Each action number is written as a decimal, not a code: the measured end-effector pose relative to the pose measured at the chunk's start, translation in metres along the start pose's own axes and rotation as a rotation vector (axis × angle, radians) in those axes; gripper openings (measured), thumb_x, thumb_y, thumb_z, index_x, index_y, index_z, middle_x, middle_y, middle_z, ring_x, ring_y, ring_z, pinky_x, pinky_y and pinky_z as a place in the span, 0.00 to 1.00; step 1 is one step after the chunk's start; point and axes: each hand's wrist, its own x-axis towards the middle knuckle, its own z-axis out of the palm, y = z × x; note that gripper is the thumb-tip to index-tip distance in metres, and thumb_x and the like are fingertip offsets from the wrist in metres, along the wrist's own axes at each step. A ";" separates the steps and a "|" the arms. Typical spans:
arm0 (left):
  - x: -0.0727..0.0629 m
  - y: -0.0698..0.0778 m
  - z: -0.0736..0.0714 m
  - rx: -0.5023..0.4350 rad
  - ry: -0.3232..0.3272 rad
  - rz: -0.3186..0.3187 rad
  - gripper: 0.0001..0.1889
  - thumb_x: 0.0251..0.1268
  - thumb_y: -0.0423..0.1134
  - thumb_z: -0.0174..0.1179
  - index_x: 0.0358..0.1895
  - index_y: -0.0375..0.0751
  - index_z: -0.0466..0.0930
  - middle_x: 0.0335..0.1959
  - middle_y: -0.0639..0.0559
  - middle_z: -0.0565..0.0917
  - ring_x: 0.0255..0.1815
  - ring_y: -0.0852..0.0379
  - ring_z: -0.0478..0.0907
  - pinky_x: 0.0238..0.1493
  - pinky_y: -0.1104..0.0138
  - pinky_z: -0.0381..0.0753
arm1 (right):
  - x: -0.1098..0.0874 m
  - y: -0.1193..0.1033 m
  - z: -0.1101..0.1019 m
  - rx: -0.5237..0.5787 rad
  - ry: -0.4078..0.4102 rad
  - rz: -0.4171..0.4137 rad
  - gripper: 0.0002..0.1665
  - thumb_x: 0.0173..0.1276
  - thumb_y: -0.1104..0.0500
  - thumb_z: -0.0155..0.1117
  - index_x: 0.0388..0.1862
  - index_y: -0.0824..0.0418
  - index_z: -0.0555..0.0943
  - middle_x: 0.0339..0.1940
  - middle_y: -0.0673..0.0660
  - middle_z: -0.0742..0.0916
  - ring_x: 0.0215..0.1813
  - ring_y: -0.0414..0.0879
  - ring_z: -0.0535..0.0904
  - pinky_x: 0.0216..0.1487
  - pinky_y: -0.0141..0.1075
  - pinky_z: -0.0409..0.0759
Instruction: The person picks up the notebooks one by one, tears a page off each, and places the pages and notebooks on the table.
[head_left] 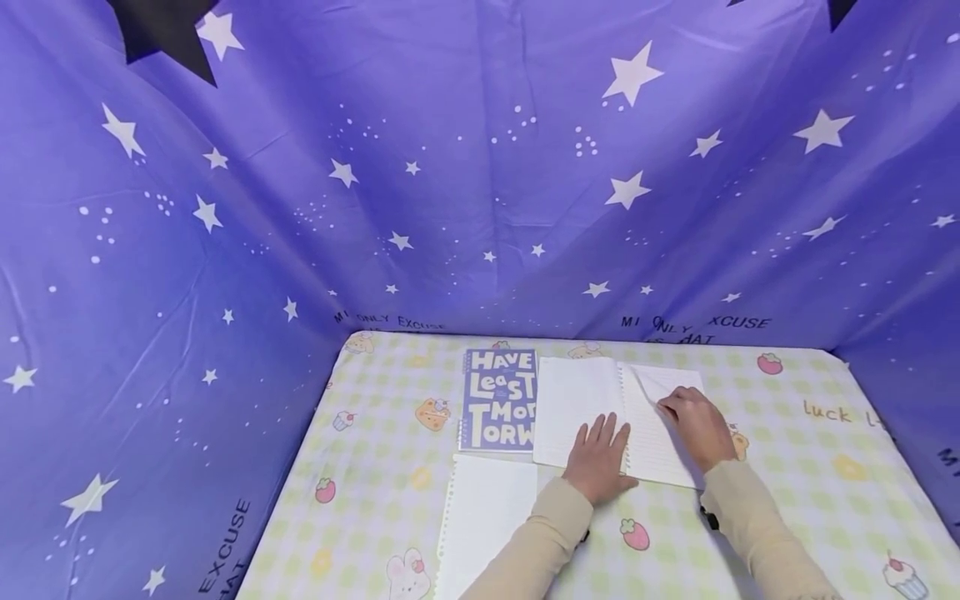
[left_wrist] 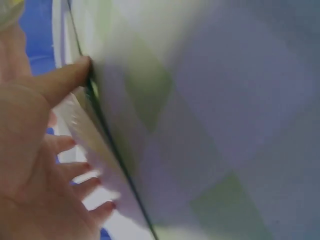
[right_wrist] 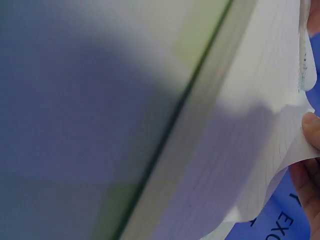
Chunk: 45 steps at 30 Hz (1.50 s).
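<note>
Open notebook (head_left: 620,398) lies flat near the far side of the table, its thin white paper split by a perforated-looking centre strip; faint ruled lines cross the right half. The person's right hand (head_left: 697,425) pinches a page (head_left: 651,383) on that half, which bends up in a pointed fold; the right wrist view shows the thumb above the curling paper and a finger beneath. The left hand (head_left: 598,458) rests on the lower middle with fingers spread. Both sleeves are cream fabric. Touching the left side is a flat, rectangular purple cover (head_left: 495,400) with chunky white letters; just below it is white paper (head_left: 487,508) with a notched left edge. Underneath, a checked green-and-white cloth (head_left: 360,517) carries strawberries and cupcakes. Creased blue-violet drapes (head_left: 450,167) with white stars surround the table.
</note>
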 end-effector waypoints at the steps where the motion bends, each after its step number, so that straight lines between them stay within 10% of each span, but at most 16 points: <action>1: 0.001 -0.001 0.002 0.008 0.004 0.017 0.47 0.60 0.72 0.55 0.78 0.55 0.55 0.80 0.54 0.57 0.80 0.56 0.53 0.77 0.62 0.58 | -0.001 -0.003 0.000 -0.002 -0.004 -0.003 0.03 0.56 0.72 0.71 0.30 0.68 0.87 0.28 0.57 0.85 0.35 0.55 0.80 0.40 0.51 0.83; 7: 0.011 -0.010 0.012 0.046 0.003 0.099 0.51 0.58 0.78 0.50 0.80 0.54 0.51 0.82 0.58 0.49 0.82 0.57 0.44 0.80 0.57 0.50 | -0.011 -0.019 0.005 0.001 -0.059 0.007 0.04 0.58 0.70 0.70 0.33 0.67 0.88 0.30 0.56 0.86 0.37 0.54 0.81 0.42 0.50 0.83; 22: 0.014 -0.003 0.020 -0.010 -0.036 0.037 0.54 0.53 0.82 0.47 0.80 0.60 0.47 0.81 0.65 0.48 0.81 0.61 0.45 0.79 0.57 0.51 | -0.027 -0.037 0.004 -0.024 -0.140 0.030 0.03 0.58 0.69 0.72 0.31 0.65 0.88 0.28 0.53 0.84 0.35 0.51 0.81 0.40 0.48 0.83; 45: 0.018 -0.004 0.029 -0.070 -0.006 -0.024 0.58 0.48 0.85 0.48 0.79 0.52 0.55 0.78 0.59 0.60 0.80 0.61 0.51 0.81 0.59 0.46 | -0.071 -0.072 -0.028 0.040 -0.038 0.028 0.08 0.53 0.68 0.75 0.30 0.56 0.89 0.29 0.45 0.85 0.34 0.43 0.82 0.37 0.43 0.83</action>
